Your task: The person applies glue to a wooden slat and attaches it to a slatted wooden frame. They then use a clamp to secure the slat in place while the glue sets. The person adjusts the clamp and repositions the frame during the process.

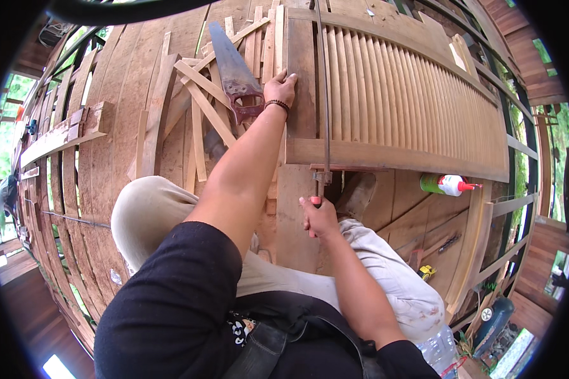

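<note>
A louvered wooden shutter [392, 95] lies in front of me, its slats set in a frame. My left hand [281, 90], with a beaded bracelet at the wrist, grips the shutter's left edge with curled fingers. Across the left end of the shutter runs the long metal bar of a bar clamp [327, 120]. The clamp's screw end sits at the near rail, where a thin strip of wood [360, 168] lies along the rail. My right hand [320, 218] is closed around the clamp's orange-red handle. The clamp's far end is cut off at the top.
A handsaw [234, 66] lies on scattered wood strips [203, 104] left of the shutter. Right of my knee are a glue bottle [446, 184], a yellow tape measure [427, 272] and a drill bit [449, 243]. A notched board [66, 136] lies far left on the plank floor.
</note>
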A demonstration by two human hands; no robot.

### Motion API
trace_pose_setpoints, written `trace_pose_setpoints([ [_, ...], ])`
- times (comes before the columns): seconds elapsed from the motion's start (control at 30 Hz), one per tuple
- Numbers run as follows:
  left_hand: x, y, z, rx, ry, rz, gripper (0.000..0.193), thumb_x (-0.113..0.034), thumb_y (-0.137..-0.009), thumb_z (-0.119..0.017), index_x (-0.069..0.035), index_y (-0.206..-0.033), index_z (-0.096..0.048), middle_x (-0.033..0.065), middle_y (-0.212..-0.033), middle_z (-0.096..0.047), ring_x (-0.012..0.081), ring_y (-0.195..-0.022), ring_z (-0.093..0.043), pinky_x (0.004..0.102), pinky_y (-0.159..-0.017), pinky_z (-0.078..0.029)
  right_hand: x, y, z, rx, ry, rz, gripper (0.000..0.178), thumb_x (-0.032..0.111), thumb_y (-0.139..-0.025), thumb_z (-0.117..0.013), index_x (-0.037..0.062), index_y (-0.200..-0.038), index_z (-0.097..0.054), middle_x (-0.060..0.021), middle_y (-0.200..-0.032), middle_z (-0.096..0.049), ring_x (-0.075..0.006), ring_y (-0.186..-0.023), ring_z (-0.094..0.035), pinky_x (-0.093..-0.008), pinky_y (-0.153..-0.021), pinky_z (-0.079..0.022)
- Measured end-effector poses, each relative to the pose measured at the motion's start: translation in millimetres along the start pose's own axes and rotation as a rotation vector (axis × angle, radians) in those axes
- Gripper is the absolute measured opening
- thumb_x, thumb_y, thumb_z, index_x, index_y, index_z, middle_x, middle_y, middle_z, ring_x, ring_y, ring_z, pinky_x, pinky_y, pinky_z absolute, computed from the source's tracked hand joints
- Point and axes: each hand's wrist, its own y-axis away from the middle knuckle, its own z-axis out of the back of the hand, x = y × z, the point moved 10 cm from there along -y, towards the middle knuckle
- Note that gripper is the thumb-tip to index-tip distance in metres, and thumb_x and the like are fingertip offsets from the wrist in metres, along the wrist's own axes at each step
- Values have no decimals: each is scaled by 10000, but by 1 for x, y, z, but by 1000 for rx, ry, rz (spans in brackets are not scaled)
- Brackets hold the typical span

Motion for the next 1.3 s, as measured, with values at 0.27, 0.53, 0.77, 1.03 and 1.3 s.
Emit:
trace_pose_setpoints([
  [0.27, -17, 18, 6, -44, -479, 10, 550, -469, -940, -629, -65, -1313, -656, 223, -1191, -702, 344, -1149, -665, 396, -1009, -493, 23, 14, 10, -398, 483, 262, 329, 315, -942, -679, -4, -974, -602, -233, -853, -700, -394, -815, -711, -452, -706, -543],
  [0.53, -17, 20, 7, -56, -439, 6, 482, -454, -947, -640, -72, -1232, -707, 235, -1148, -715, 335, -1130, -677, 375, -990, -494, -15, 0, -8, 56, -151, -59, 270, 283, -953, -700, 44, -958, -575, -75, -668, -590, -143, -522, -593, -324, -475, -479],
  [0.77, -16, 20, 6, -70, -440, 4, 485, -457, -942, -643, -71, -1229, -708, 230, -1143, -718, 330, -1126, -680, 374, -989, -495, 2, 6, 10, -539, 588, 446, 351, 348, -926, -725, 31, -1009, -598, -111, -745, -658, -179, -559, -655, -342, -466, -482],
  [1.03, -52, 26, 10, -204, -618, -211, 478, -449, -957, -615, -44, -1188, -719, 222, -1108, -720, 373, -1046, -680, 417, -948, -508, -16, -2, -6, 61, -138, -63, 354, 347, -933, -720, 33, -1020, -582, -97, -709, -623, -202, -556, -627, -372, -493, -487],
  [1.3, -71, 92, -90, 285, 114, 407, 474, -372, -1039, -504, 56, -1224, -589, 215, -1131, -678, 330, -1051, -657, 436, -998, -499, 18, 11, 13, -329, 378, 139, 421, 347, -913, -706, -47, -1037, -622, -288, -962, -693, -462, -981, -666, -486, -844, -515],
])
